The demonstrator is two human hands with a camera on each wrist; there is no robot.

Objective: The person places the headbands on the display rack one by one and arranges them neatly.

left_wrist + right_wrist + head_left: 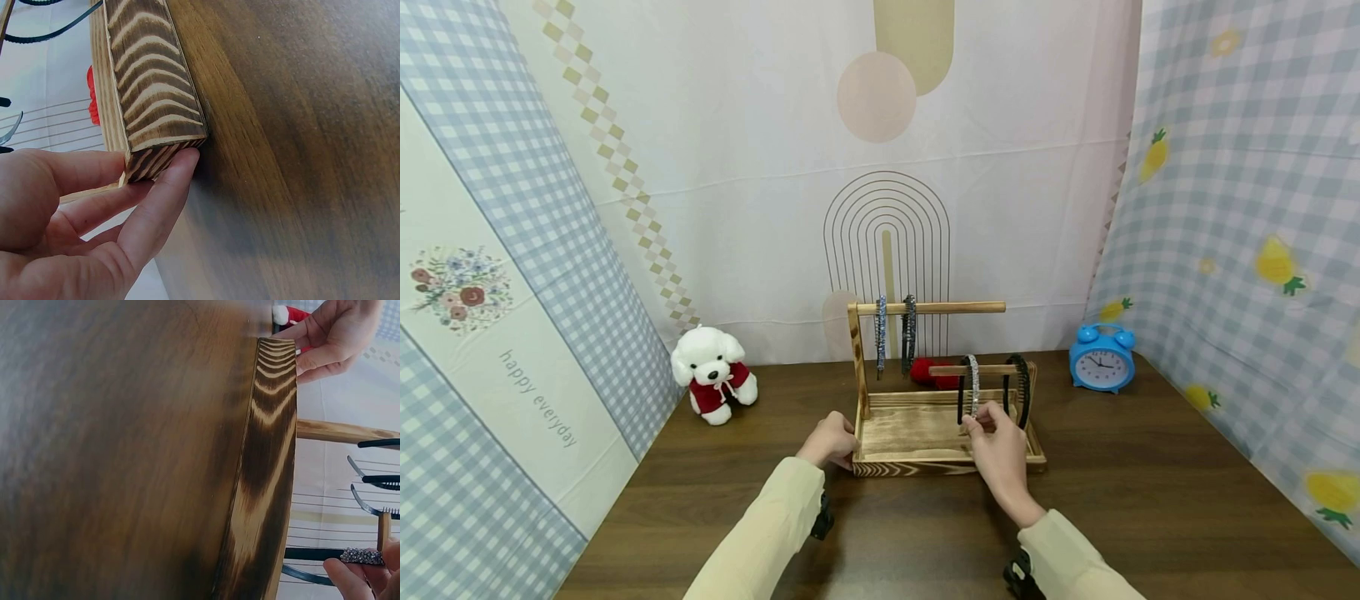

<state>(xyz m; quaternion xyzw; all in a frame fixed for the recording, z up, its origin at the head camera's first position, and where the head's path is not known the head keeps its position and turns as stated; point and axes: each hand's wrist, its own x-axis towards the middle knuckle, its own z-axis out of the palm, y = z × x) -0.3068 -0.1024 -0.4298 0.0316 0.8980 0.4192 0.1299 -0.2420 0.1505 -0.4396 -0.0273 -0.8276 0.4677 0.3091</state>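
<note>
A wooden headband rack (917, 469) with a tray base and two horizontal bars stands on the table. My left hand (833, 439) holds its front left corner, fingers against the end, as the left wrist view shows. On the lower bar hangs a silver rhinestone headband (975, 379), whose lower end my right hand (1002, 457) pinches between thumb and fingers; the right wrist view shows the glittery band (362, 556) by the fingertips. To its right hangs a black headband (1024, 392). From the upper bar hang a blue sparkly headband (882, 333) and a dark sparkly one (911, 325).
Behind the rack lies a red fluffy object (928, 372), partly hidden. A white toy dog (709, 371) in a red top sits at the back left of the brown table (760, 500). At the back right is a blue alarm clock (1102, 360). Printed cloths hang around the table.
</note>
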